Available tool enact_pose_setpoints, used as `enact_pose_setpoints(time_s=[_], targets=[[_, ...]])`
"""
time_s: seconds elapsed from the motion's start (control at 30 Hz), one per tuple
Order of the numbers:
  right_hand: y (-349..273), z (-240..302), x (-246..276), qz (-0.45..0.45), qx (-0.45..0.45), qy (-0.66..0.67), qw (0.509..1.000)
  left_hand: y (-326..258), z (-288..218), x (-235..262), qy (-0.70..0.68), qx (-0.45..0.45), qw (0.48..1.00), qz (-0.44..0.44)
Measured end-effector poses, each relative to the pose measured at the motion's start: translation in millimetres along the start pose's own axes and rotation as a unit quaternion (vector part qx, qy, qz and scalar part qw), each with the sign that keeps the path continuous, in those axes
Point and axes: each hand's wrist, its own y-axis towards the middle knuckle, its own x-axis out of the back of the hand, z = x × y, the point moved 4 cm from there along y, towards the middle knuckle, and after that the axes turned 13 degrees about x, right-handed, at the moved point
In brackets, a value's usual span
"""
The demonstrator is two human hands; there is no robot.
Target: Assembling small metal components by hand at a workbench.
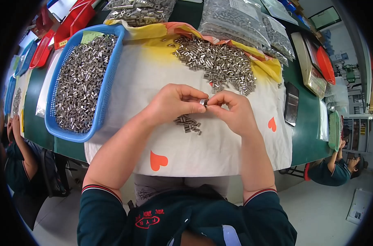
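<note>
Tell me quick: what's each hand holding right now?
Left hand: closed, pinching a small metal sleeve.
Right hand: closed, fingertips on the same sleeve.

Illumination is bright, even and diffuse, coming from overhead. The white cloth is close to overexposed, with little surface texture visible. Shadows are soft and short: a faint one lies under the left hand and right hand. Small specular highlights appear on the metal parts and glare on the plastic bags. Fisheye distortion bends the desk edges strongly toward the rim. A black vignette fills the corners. The centre is sharp; detail softens toward the periphery.
</note>
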Motion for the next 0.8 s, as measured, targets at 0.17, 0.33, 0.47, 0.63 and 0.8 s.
enact_pose_setpoints(time_s=[0.17,0.33,0.47,0.63,0.8], targets=[[-2,-19,0,0.039,-0.109,0.149,0.982,-3,-1,-4,-0.003,0.000,0.999,0.050],[2,-19,22,-0.086,-0.086,0.000,0.993,0,4,-7,0.033,-0.002,0.999,0.030],[6,-20,9,-0.058,0.007,-0.250,0.966,0,1,-5,0.043,-0.006,0.999,0.013],[8,-17,-4,-0.031,0.029,-0.350,0.936,0,0,-3,-0.020,-0.019,1.000,0.016],[3,-22,1,-0.023,-0.069,-0.289,0.955,4,4,-2,-0.033,-0.019,0.999,0.008]])
